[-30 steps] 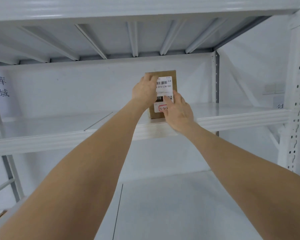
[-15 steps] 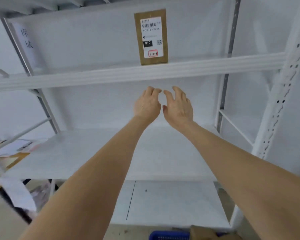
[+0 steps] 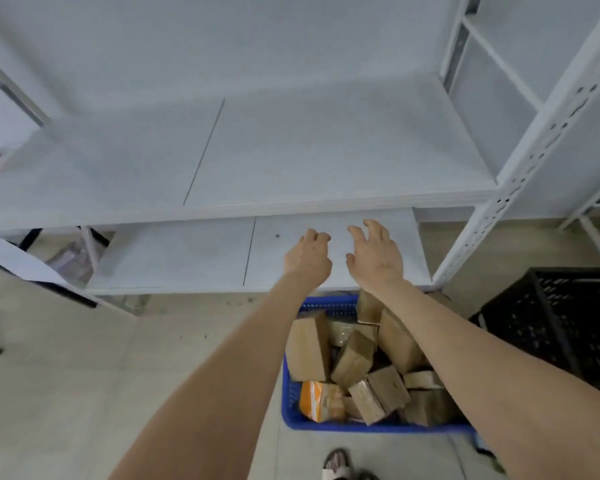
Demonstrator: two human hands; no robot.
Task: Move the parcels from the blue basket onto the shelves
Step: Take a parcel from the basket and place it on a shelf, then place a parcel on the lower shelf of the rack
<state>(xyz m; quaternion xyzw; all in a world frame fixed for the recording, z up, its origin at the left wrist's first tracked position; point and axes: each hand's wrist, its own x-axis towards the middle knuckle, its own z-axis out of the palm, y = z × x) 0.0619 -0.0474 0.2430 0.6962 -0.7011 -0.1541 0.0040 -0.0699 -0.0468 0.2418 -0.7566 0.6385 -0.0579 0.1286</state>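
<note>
Brown cardboard parcels (image 3: 355,362) heaped in blue basket (image 3: 293,419) on pale concrete floor (image 3: 84,375), directly before white metal shelves (image 3: 291,150) with bare boards; left hand (image 3: 307,258) and right hand (image 3: 374,254) above, fingers loosely spread, holding nothing; black crate (image 3: 561,323) alongside at right.

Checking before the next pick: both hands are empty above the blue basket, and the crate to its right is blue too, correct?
Not quite. In the head view the left hand and right hand are empty above the blue basket, but the crate to its right is black, not blue.
</note>
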